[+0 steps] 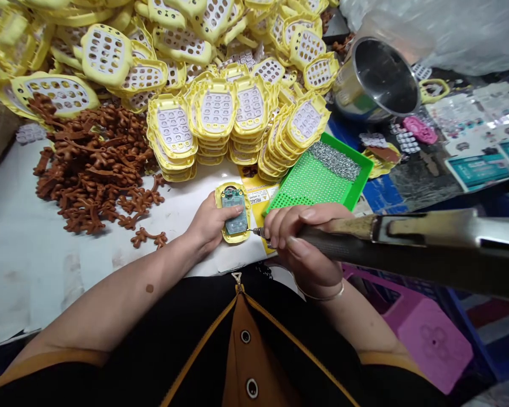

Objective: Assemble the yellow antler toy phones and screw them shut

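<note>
My left hand (211, 221) grips a yellow plastic toy shell (238, 237) by its left side, the thumb lying across the circuit board (236, 217) inside it. A long dark power screwdriver (343, 243) is wrapped in my right hand (307, 237). Its thin bit points left and ends at the shell's lower right edge; whether it touches a screw is too small to tell. Just beyond my right hand sits a green tray (362, 189) with many small silver screws (337, 160) at its far end.
Stacked yellow shells with white keypads (218, 110) stand beyond my hands, with a heap of yellow casings (106, 53) behind. Brown plastic pieces (93, 164) are piled at left. A metal cup (379, 79) stands at back right; a pink stool (428, 339) is low at right.
</note>
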A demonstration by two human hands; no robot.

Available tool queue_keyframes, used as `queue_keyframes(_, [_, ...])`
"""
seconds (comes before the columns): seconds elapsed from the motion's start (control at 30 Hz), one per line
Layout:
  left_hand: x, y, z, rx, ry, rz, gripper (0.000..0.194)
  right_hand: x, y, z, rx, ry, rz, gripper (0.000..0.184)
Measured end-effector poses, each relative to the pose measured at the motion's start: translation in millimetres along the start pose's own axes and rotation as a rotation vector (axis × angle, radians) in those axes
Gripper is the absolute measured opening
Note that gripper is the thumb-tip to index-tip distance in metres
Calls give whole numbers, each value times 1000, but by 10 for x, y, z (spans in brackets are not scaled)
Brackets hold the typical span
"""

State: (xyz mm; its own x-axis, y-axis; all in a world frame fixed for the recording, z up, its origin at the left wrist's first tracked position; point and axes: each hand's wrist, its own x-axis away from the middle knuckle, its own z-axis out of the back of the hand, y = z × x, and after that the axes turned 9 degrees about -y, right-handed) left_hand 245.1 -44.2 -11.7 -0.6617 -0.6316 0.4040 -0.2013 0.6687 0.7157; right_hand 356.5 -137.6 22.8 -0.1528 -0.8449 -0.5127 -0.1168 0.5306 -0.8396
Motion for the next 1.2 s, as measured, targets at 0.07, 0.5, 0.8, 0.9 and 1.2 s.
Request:
queue_keyframes(0.07, [-1,-3,4,4,0,-2,41,-12,21,-7,-7,11,0,28])
queue_keyframes(0.5, [-9,-10,4,1,-7,-6,38,32,5,-10,66,-36,-18,28])
queue_keyframes(0.8, [-11,-6,-4,-2,3,2,36,60,43,2,169,-19,-47,25])
queue_keyframes(0.9, [-13,-1,-11,-8,14,12,36,50,31,-6,197,-30,-42,21])
queue_keyframes(1.2, [-15,19,-19,-23,13,29,38,61,52,13,259,7,-115,16])
